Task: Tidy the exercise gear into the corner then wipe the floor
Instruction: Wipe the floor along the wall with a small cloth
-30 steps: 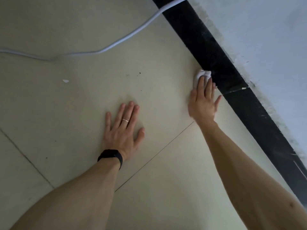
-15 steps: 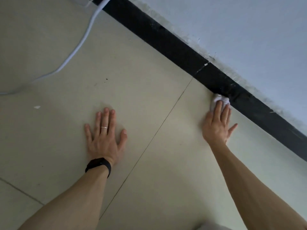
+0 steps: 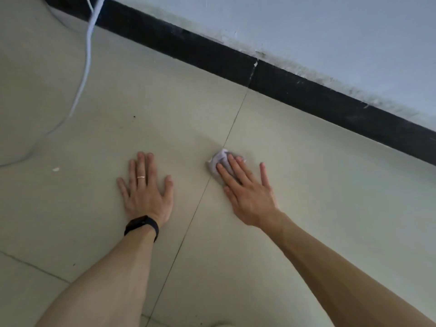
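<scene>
Two hands flat on the pale floor, wiping under way.
No exercise gear shows here, so tidying looks done; the left hand braces open, the right hand presses open fingers on a crumpled cloth near the black skirting.

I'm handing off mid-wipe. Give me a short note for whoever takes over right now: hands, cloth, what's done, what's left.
Left hand: flat on the floor tile, fingers spread, bracing; nothing in its grip.
Right hand: fingers pressing the white cloth flat on the floor, at the tile seam, clear of the black skirting.
White cable lies far left.
Done: cannot tell; no exercise gear in view.
Left: white fleck and dark speck remain near the left hand; wipe there.
</scene>
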The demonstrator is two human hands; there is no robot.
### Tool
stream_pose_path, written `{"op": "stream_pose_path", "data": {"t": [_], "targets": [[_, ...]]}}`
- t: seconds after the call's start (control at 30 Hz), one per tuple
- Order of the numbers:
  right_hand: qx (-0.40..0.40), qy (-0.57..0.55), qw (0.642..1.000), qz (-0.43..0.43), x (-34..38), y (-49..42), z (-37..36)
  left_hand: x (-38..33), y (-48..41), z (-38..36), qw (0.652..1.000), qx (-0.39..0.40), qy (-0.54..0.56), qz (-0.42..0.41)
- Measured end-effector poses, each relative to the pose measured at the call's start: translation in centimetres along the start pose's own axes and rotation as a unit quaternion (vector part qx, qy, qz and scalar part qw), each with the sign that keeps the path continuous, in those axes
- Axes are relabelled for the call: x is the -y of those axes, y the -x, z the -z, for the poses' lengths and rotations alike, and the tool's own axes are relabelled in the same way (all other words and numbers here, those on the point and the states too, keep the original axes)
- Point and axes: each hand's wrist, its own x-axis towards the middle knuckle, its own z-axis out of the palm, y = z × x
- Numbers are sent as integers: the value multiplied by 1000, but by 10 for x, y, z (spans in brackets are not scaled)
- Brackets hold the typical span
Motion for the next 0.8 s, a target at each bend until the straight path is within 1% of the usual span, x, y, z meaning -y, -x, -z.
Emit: {"op": "stream_pose_path", "data": {"t": [0.07, 0.13, 0.17, 0.2, 0.27, 0.33, 0.4, 0.43, 0.53, 0.63, 0.73, 0.8], "targets": [[4, -23, 994, -108, -44, 26, 4, 1, -1, 3, 1000, 2, -11, 1], [12, -57, 972, -226, -80, 54, 10, 2, 0, 5, 1000, 5, -15, 2], [12, -67, 960, -270, -91, 66, 12, 2, -1, 7, 1000, 10, -14, 3], [14, -76, 950, -301, -97, 74, 12, 2, -4, 8, 1000, 19, -14, 5], [14, -100, 937, -334, -99, 85, 10, -2, -6, 13, 998, 44, -48, 5], [22, -113, 933, -342, -94, 92, 9, -10, -2, 22, 992, 65, -110, 8], [32, -112, 939, -325, -91, 105, 9, -23, 11, 27, 987, 74, -144, 10], [36, -106, 944, -310, -91, 116, 8, -32, 23, 27, 985, 80, -152, -3], [64, -101, 956, -267, -92, 161, 2, -67, 73, 13, 979, 94, -151, -99], [77, -104, 960, -249, -97, 206, -6, -113, 129, -6, 970, 125, -110, -175], [67, -105, 961, -248, -97, 255, -24, -154, 184, -29, 957, 164, -116, -207], [44, -106, 959, -258, -93, 296, -39, -172, 217, -44, 957, 183, -116, -192]]}}
